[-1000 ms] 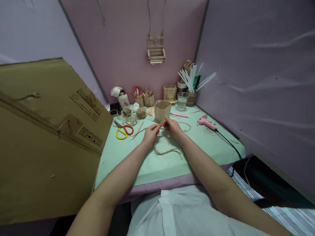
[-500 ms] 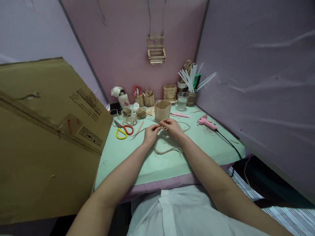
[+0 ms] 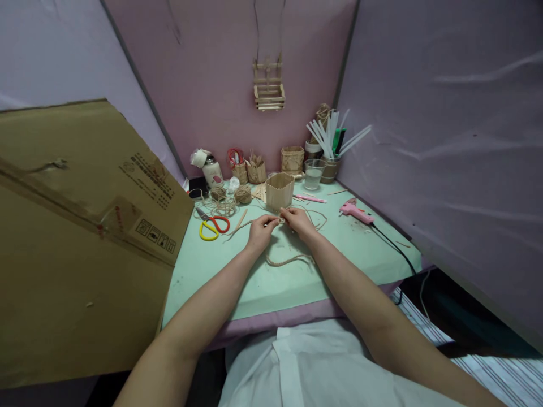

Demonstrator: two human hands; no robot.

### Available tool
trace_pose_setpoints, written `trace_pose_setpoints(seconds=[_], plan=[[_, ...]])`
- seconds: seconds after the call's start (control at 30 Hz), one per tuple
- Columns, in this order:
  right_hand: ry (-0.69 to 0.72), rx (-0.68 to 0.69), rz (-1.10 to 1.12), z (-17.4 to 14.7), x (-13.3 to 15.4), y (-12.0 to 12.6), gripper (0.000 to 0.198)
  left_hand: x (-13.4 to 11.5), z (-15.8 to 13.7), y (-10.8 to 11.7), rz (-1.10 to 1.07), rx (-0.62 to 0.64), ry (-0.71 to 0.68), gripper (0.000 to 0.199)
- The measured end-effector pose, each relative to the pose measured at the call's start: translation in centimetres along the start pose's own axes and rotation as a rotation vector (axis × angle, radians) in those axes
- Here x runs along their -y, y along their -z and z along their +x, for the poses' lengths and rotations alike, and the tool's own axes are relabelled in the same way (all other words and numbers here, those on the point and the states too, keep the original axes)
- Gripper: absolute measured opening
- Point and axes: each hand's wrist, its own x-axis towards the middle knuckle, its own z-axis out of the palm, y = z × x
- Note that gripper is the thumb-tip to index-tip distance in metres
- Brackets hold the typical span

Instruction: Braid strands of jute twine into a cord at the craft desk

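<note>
My left hand (image 3: 261,230) and my right hand (image 3: 298,220) are close together over the middle of the table, both closed with pinched fingers on jute twine. Between the fingertips is a small loop of it, its exact shape too small to make out. A braided length of the twine (image 3: 283,263) curves over the table below my hands, and loose strands lie to the left and right of them. Just behind my fingers stands an open wooden stick cup (image 3: 279,193) with a wavy rim.
Scissors (image 3: 214,227) with red and yellow handles lie left, by twine balls (image 3: 243,195). At right a pink glue gun (image 3: 355,212) trails a black cord. Behind stand a cup of clear liquid (image 3: 313,175) and stick holders. A cardboard box (image 3: 93,243) borders the left side.
My right fingertips have shifted slightly to the right, opening a small gap from my left fingertips with the twine between them. The other things stay where they were.
</note>
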Motion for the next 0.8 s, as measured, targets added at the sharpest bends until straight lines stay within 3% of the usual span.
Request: trace_pose_setpoints(seconds=[0.17, 0.3, 0.43, 0.53, 0.63, 0.8], plan=[[0.159, 0.023, -0.195, -0.6, 0.7, -0.3, 0.044, 0.3, 0.3, 0.4, -0.049, -0.102, 0.039, 0.017], [0.476, 0.005, -0.193, -0.9, 0.7, -0.5, 0.008, 0.7, 0.6, 0.6, -0.076, -0.14, 0.099, 0.021], [0.644, 0.052, -0.248, -1.1, 0.7, -0.5, 0.022, 0.9, 0.7, 0.6, -0.089, -0.134, 0.116, 0.022], [0.656, 0.096, -0.277, -1.1, 0.8, -0.4, 0.015, 0.9, 0.6, 0.6, -0.071, -0.118, 0.099, 0.02], [0.605, 0.056, -0.261, -1.0, 0.8, -0.5, 0.012, 0.6, 0.5, 0.4, -0.071, -0.09, 0.103, 0.018], [0.294, -0.015, -0.032, -0.6, 0.5, -0.7, 0.023, -0.2, 0.4, 0.2, -0.082, -0.02, 0.125, 0.017]])
